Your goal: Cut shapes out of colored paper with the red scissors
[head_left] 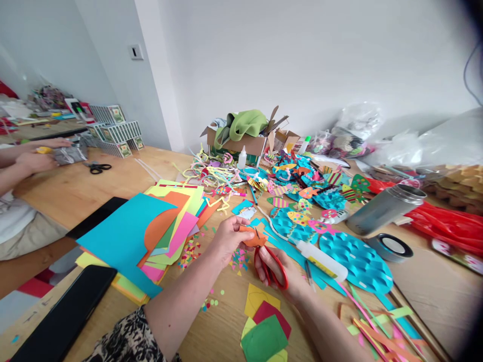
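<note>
Green cloth [247,125] pokes out of a brown cardboard box [254,145] near the wall. Both arms reach forward over the wooden table [196,332], where the left hand [225,239] pinches an orange paper piece [247,238] between the two hands, and the right hand [272,268] grips red-handled scissors [285,276], blades at the paper.

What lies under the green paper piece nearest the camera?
A red piece and pale yellow paper stick out beneath the green piece; whatever it fully covers is hidden.
</note>
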The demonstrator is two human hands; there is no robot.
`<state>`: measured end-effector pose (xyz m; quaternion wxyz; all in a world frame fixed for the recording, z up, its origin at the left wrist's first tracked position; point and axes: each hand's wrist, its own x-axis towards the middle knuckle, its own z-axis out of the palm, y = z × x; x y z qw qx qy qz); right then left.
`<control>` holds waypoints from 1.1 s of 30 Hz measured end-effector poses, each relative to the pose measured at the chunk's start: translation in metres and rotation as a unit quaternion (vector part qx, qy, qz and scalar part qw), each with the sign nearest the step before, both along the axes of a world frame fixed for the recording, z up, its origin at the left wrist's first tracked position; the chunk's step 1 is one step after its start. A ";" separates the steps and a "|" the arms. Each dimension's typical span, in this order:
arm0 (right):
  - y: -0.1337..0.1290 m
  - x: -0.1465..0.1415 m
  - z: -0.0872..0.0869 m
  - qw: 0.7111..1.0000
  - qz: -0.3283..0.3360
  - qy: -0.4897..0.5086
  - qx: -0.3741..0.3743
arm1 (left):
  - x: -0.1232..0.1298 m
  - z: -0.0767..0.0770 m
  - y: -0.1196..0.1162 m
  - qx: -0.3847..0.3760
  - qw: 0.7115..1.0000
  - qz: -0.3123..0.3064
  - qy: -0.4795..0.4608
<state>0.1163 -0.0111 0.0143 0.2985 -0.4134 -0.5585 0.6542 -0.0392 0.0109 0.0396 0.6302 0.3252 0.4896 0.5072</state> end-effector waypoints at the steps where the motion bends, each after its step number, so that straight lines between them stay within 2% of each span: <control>1: 0.000 0.000 0.000 1.000 0.000 -0.001 0.000 | 0.000 0.000 0.000 0.001 1.000 0.001 0.006; 19: 0.002 0.001 -0.004 1.000 0.010 0.002 0.004 | 0.002 -0.001 0.000 0.013 0.999 0.011 0.034; 33: 0.000 -0.001 0.004 1.000 0.004 -0.023 -0.004 | 0.003 -0.001 0.001 0.009 0.999 0.013 0.030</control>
